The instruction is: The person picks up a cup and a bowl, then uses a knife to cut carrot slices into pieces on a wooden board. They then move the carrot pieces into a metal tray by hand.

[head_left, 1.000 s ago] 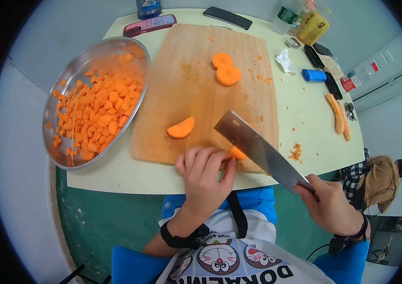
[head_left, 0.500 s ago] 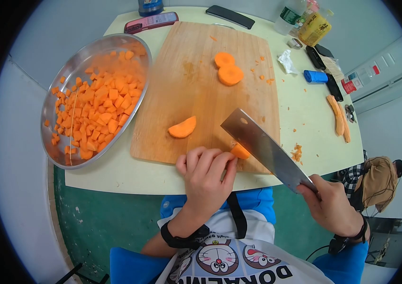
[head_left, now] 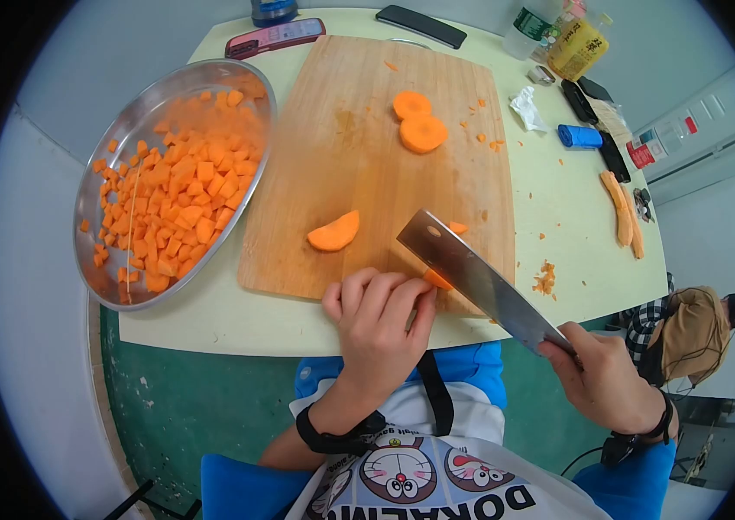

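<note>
Head view, looking down on a pale desk (head_left: 558,208) with a wooden cutting board (head_left: 367,173) across its middle.

Left hand (head_left: 376,321) at the near edge of the board, fingers curled down over a small carrot piece (head_left: 437,278), pinning it to the wood; only an orange tip visible past the fingertips. Right hand (head_left: 601,373) off the near right corner of the desk, closed around the handle of a cleaver (head_left: 475,277). Blade angled down and leftward, its edge pressed against the pinned piece, just beside the left fingers. Whether already through the piece: cannot tell.

Done so far, judging by the layout: a steel bowl (head_left: 116,139) at the left edge of the desk, touching the board, heaped with carrot cubes (head_left: 181,195). A great deal diced already.

Left to cut, by the look of it: a half-round slice (head_left: 333,232) near the middle of the board, two round slices (head_left: 417,121) toward its far edge, plus the piece under the blade. Little remaining next to the bowl's load.

Scattered crumbs near the board's right edge, peel strips (head_left: 624,212) at the right edge of the desk. Phones, bottles and a blue roll (head_left: 579,136) along the far edge and far right corner. Another person seated low, beyond the right edge.
</note>
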Tool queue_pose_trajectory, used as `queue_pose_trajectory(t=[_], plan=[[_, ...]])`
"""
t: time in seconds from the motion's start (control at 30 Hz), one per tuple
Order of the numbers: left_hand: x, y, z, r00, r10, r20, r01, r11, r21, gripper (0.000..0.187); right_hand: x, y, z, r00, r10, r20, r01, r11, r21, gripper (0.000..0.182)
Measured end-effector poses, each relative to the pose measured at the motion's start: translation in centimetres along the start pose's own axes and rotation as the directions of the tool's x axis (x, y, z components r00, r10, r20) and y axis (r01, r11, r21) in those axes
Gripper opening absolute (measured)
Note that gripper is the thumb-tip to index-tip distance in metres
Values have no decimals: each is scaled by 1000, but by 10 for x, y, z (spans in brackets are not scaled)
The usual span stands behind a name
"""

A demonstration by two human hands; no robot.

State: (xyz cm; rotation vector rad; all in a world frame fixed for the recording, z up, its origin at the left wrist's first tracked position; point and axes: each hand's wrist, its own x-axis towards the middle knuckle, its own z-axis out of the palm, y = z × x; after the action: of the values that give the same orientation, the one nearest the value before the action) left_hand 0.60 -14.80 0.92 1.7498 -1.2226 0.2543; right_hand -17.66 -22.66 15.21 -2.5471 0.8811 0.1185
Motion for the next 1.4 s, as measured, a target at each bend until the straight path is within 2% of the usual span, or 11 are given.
queue_pose_trajectory(t=[0.2, 0.4, 0.57, 0.8, 0.9, 0.97, 1.17, 1.3, 1.37, 1.4], plan=[[0, 0, 0, 1000, -6, -10, 6, 1000, -7, 17, 1, 0, 2, 1000, -5, -7, 5, 1000, -23, 13], [3, 3, -2, 996, -86, -14, 85, 996, -31, 19, 4, 2, -1, 999, 5, 38, -4, 999, -42, 15], [0, -1, 0, 1000, -30, -3, 30, 999, -29, 18, 8, 2, -4, 997, -30, 76, 38, 994, -105, 18], [-1, 0, -2, 998, -43, 36, 45, 998, -46, 18, 10, 3, -2, 996, 6, 91, 0, 998, -68, 21], [-1, -1, -3, 998, -38, 49, 41, 998, -52, 18, 10, 0, 0, 997, -22, 77, 29, 995, -95, 22], [-2, -1, -1, 999, -35, 30, 37, 998, -45, 18, 11, -1, -2, 993, 1, 117, 11, 995, -97, 23], [2, 3, 2, 999, 9, -39, -10, 1000, -4, 15, 10, 2, 1, 993, -36, 108, 49, 992, -120, 23], [1, 4, 2, 998, 61, -32, -61, 998, -3, 13, 6, 2, 9, 998, -59, 25, 61, 992, -114, 17], [2, 5, 3, 999, 27, -38, -28, 999, -16, 11, 8, 4, 5, 993, -31, 114, 39, 997, -70, 15], [3, 5, 3, 997, 66, -30, -67, 998, -9, 11, 8, 5, 5, 990, -48, 130, 57, 996, -64, 17]])
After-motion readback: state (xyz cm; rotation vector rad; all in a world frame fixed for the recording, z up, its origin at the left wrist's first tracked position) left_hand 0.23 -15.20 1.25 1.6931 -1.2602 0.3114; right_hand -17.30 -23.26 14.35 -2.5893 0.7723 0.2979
